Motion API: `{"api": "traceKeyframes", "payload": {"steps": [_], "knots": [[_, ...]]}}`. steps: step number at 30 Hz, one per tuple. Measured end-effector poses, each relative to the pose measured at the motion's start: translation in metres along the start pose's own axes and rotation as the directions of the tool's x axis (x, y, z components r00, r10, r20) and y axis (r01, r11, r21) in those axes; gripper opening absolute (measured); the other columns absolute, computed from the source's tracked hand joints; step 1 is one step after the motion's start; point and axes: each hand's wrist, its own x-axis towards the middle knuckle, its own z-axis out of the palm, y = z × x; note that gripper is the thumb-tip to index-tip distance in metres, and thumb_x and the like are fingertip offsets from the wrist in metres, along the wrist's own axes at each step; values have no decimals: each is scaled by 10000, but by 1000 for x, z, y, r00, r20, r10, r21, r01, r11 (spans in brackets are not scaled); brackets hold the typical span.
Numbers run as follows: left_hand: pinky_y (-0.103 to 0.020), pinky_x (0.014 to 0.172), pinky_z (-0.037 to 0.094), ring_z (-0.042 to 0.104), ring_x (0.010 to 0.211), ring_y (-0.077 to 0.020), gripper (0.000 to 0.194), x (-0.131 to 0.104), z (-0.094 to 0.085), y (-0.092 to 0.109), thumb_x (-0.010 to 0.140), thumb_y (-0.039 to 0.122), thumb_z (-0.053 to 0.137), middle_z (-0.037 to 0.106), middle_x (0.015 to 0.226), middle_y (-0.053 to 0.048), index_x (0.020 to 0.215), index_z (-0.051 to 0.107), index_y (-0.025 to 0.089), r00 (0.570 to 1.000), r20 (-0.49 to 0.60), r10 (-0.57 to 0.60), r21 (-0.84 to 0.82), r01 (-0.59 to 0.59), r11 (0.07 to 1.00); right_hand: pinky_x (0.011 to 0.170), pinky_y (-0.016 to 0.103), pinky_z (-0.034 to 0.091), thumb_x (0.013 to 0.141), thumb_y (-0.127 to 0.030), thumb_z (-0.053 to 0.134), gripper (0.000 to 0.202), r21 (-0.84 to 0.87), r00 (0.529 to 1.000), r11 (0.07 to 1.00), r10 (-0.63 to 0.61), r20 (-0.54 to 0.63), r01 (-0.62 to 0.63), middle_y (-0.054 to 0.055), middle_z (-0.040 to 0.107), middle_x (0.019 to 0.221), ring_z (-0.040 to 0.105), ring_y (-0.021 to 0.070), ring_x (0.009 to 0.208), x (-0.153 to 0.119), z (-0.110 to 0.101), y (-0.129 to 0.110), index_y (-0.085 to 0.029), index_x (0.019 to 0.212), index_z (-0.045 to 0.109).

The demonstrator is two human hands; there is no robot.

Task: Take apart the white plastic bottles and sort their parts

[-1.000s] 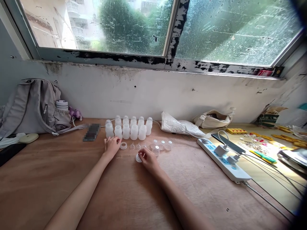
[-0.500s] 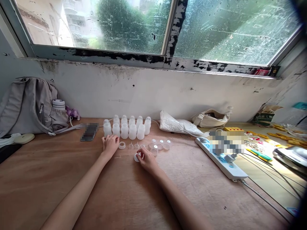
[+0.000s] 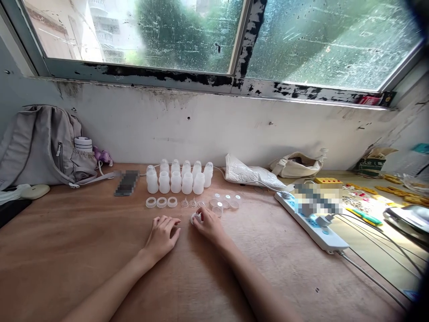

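My left hand [image 3: 163, 235] rests over the wooden table [image 3: 174, 277], fingers apart and nothing in them, in front of several white rings [image 3: 151, 202]. My right hand [image 3: 209, 226] pinches a small clear-white round part [image 3: 195, 218] at the table surface. Behind the rings, two rows of frosted white bottles [image 3: 175, 182] stand upright. Small clear nipple-shaped pieces [image 3: 184, 203] lie in a line to the right of the rings. Clear round caps [image 3: 217, 209] sit just beyond my right hand.
A grey backpack [image 3: 43, 147] and a dark phone-like object [image 3: 127, 183] are at the left. At the right are a silvery pouch [image 3: 250, 173], a beige bag [image 3: 296, 165] and a white power strip [image 3: 311, 223] with cables.
My left hand has moved back from the rings and bottles toward me, uncovering rings at the left. My right hand stays about where it was with the round part. The view has shifted slightly.
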Motion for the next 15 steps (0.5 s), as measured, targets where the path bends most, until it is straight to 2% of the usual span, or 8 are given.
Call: {"api": "traceKeyframes", "payload": {"steps": [4,8,12,15], "knots": [[-360,814,310,514,892,-199,239,-1,2,-3,770,257,515,616,972,-24,1007,525,219,1000,-13,-9,-3,9,1000,524,208,352,710,-221,484,72,106,998,993,-56,2,56,-10,542,606,487,115,544,-1,6,-6,-183,761,520],[-360,848,308,504,961,-209,404,-1,4,-2,745,301,556,581,1075,-44,1125,454,211,999,5,33,2,-33,999,541,200,374,685,-170,485,105,191,988,970,-155,-2,153,-1,578,649,500,109,558,-6,15,-14,-184,778,531],[-361,855,309,496,991,-210,407,-3,5,0,748,281,553,571,1092,-40,1134,445,218,998,52,44,-1,-44,999,550,197,378,669,-127,469,147,214,971,948,-239,-4,235,-2,572,648,491,104,556,-11,22,-18,-185,784,540],[-358,856,312,489,995,-208,375,-3,5,0,747,247,551,575,1083,-31,1110,463,220,995,82,50,-17,-49,999,561,200,383,645,-91,452,194,222,966,941,-257,-22,256,4,571,655,489,107,563,-12,24,-19,-179,788,548]]}}
